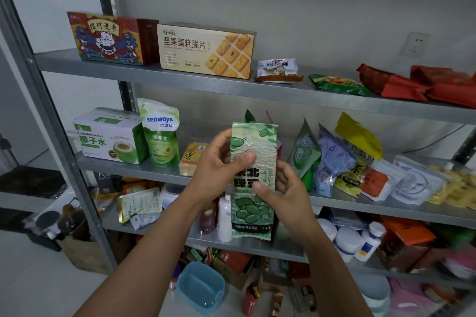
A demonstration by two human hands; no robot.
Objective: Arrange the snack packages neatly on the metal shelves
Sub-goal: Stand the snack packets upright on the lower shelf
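Green pack: a flat, vacuum-tight bag. It is being held upright in the air in front of the middle shelf, not yet resting on anything.
Left hand: it is gripping the pack's upper left edge. The fingers are curling behind and the thumb is pressing across the front.
Right hand: it is holding the lower right edge, with the thumb on the printed face.
Why held so: the two-handed grip is keeping the limp bag straight and face-out. It is likely being squared up before being stood on the shelf.
Likely spot: the gap behind the pack, between the yellow brick pack and the leaning pouches, is probably waiting for it.
Pack writing: large dark characters are showing "北" and "绿豆", with green beans drawn below and "500g" at the foot. The first character is partly hidden by the thumb.
Left neighbours: a box reading "Coconut water" and "椰子水" is standing squarely beside a "seaways" pouch marked "消毒液".
Right neighbours: the pouches are slumping against each other, still untidy.
Upper shelf: a biscuit box is reading "坚果蛋糕脆片". A cat-printed box is sitting to its left. Red packs are lying flat at the far right.
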